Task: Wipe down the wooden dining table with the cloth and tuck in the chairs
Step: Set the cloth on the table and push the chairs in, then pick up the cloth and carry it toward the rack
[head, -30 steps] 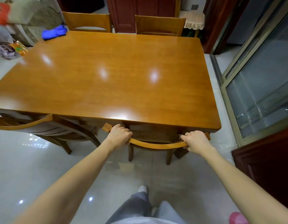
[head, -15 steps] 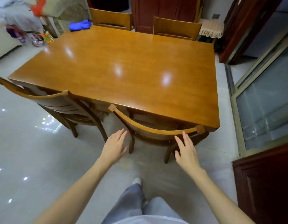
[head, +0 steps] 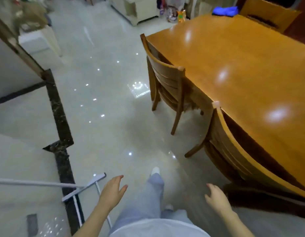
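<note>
Glossy tiled floor (head: 103, 134) spreads left of the wooden table (head: 251, 69). Both chairs, near (head: 234, 151) and far (head: 167, 82), sit tucked. Left hand (head: 112, 190) and right hand (head: 216, 197) hang relaxed, empty.

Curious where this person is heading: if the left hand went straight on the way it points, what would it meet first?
Only open floor at first. The left hand points ahead and slightly right, so the farther chair at the table side would probably come first, though depth is unclear.

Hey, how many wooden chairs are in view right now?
3. A near chair by the table's front edge; a second chair farther along that edge; a third chair across the table, near the blue cloth. Others may lie outside the frame.
</note>
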